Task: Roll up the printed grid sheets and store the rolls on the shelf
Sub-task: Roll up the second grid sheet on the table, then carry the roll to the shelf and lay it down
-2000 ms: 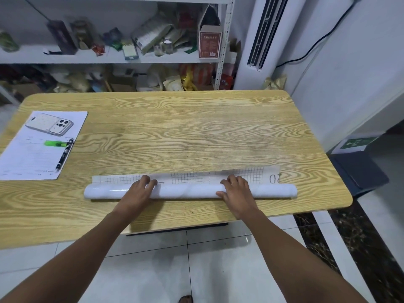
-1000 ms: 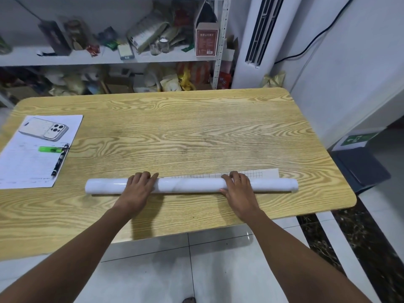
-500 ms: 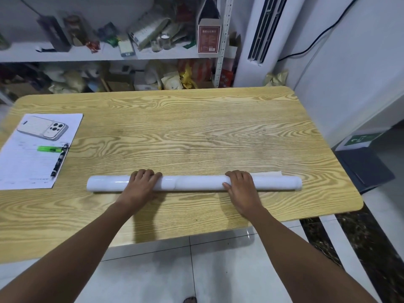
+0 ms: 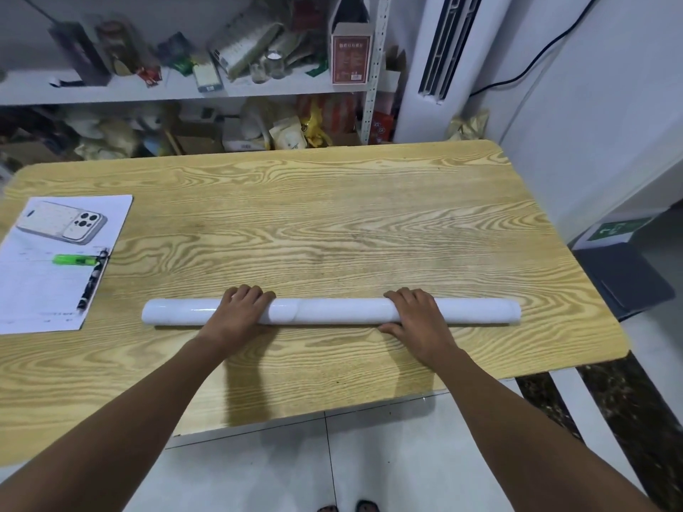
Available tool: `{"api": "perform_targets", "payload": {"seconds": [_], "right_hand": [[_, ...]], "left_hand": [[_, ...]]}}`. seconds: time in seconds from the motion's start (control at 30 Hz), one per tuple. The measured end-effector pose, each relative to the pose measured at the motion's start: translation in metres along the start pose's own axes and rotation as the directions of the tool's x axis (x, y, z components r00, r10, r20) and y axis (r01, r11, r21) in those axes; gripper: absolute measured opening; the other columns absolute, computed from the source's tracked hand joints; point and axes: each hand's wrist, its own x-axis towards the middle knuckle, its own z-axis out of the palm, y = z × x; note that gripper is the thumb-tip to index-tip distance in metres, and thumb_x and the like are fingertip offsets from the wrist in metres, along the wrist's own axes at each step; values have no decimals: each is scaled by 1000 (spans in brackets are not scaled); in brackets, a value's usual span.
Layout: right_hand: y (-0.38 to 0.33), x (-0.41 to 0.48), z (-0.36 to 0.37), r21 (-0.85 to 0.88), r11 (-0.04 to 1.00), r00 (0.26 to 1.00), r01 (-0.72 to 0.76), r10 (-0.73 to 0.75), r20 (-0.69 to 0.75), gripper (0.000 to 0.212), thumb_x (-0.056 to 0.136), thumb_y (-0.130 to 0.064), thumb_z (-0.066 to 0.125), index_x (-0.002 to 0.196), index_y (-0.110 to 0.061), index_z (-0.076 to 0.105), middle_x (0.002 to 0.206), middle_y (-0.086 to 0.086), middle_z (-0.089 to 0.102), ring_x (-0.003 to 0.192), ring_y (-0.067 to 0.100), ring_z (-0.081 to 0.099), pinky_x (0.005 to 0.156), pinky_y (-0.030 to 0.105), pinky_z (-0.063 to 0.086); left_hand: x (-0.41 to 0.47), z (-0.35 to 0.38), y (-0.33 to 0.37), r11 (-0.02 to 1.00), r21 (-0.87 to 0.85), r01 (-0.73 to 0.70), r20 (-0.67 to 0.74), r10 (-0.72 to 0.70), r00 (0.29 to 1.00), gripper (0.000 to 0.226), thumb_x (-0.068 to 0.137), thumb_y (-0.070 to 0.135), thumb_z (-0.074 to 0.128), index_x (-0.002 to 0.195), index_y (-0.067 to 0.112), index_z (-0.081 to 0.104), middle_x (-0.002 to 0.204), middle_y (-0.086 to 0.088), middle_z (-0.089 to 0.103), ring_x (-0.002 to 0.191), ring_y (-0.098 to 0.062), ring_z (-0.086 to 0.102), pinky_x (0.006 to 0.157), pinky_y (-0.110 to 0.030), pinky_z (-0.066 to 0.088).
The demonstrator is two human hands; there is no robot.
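**Both hands gripping the closed roll**

I am holding the roll [image 4: 332,311] as it lies crosswise near the front edge of the surface [image 4: 332,223]. My left hand [image 4: 240,312] is curling its fingers over it left of the middle. My right hand [image 4: 417,315] is wrapping it further right, thumb on the near side. I judge I am spacing them apart so the paper is not springing open. The shelf [image 4: 258,88] is standing behind the surface.

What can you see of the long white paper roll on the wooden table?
The long white paper roll is a glossy tube, fully wound with no loose flap showing. It lies crosswise near the front edge of the wooden table. The left hand and the right hand each curl fingers over its top, apart; both ends stick out free.
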Motion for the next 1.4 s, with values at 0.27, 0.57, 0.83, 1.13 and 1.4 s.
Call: {"api": "perform_targets", "payload": {"seconds": [0.27, 0.57, 0.83, 1.13, 1.4], "right_hand": [[6, 28, -31, -281, 947, 987, 156, -161, 4, 58, 47, -50, 81, 92, -19, 66, 74, -1, 62, 65, 20, 59, 67, 31, 38], [-1, 123, -158, -365, 899, 952, 241, -292, -93, 50, 37, -55, 78, 76, -27, 66, 63, -8, 58, 54, 13, 55, 53, 26, 42], [-42, 174, -270, -414, 863, 881, 289, -409, -238, 49, 37, -57, 78, 75, -29, 65, 64, -10, 60, 53, 10, 55, 50, 20, 44], [-105, 190, -331, -442, 853, 860, 277, -426, -282, 50, 47, -48, 80, 87, -26, 62, 77, -6, 64, 65, 14, 58, 59, 26, 49], [-164, 186, -352, -449, 855, 870, 260, -409, -275, 44, 68, -40, 65, 106, -19, 57, 96, 1, 62, 84, 20, 57, 76, 34, 47]], "left_hand": [[23, -35, -12, 984, 149, -103, 11, 102, 995, 67, 41, 27, 84, 96, 18, 47, 77, -1, 57, 75, -21, 46, 74, -35, 29], [86, -155, -44, 965, 260, -25, -55, 40, 998, 75, 27, 45, 83, 87, 22, 43, 67, 3, 58, 62, -20, 54, 71, -35, 29], [100, -271, -77, 939, 327, 108, -132, -68, 989, 78, 24, 42, 82, 89, 21, 43, 69, 2, 60, 62, -20, 59, 71, -34, 29], [66, -355, -105, 872, 437, 222, -250, -120, 961, 65, 32, 44, 86, 90, 22, 65, 81, 5, 65, 72, -17, 62, 70, -33, 52], [28, -396, -135, 850, 467, 245, -269, -127, 955, 66, 38, 39, 87, 95, 21, 60, 84, 3, 65, 74, -17, 61, 66, -34, 52]]}}
